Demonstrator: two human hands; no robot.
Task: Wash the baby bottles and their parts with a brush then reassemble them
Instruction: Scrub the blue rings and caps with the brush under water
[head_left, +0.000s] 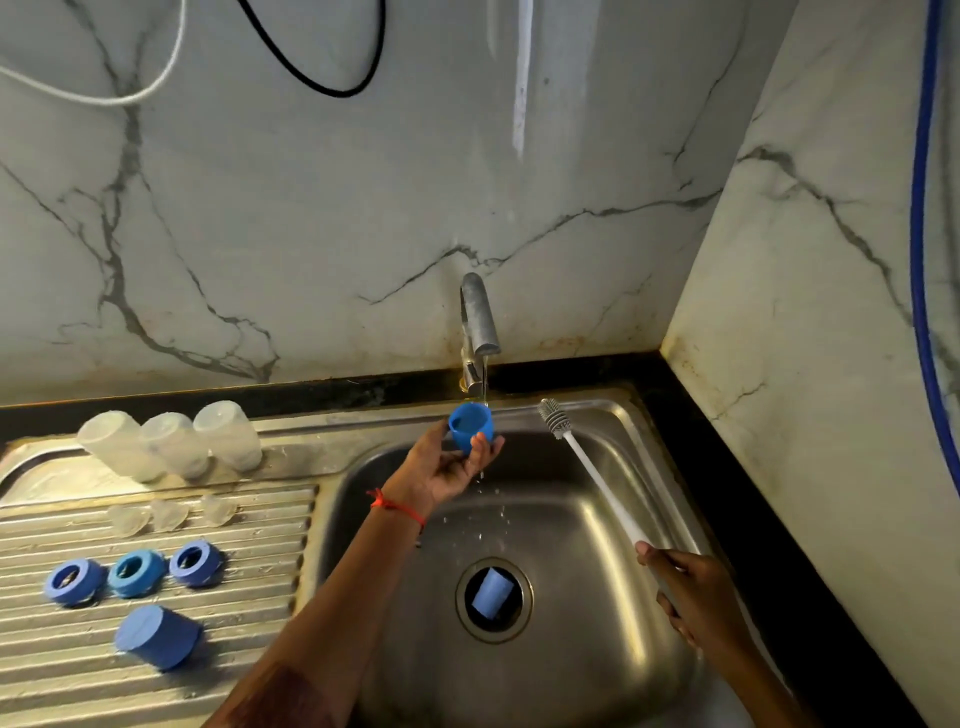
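Holding blue cap (470, 425) under tap (479, 317), left hand (451, 464) fingers curled around it, right hand (693, 597) gripping brush (592, 470).

bottles (171, 447) stand behind nipples (169, 515), rings (136, 572) and cap (158, 636) on the drainboard (249, 597) left of the sink (597, 649).

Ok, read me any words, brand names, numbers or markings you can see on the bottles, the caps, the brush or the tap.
None: no word, number or logo can be read in this view.
On the clear bottles, any scale marks are too blurred to tell.
On the blue cap in the left hand, the brush in the right hand and the tap, no print shows.
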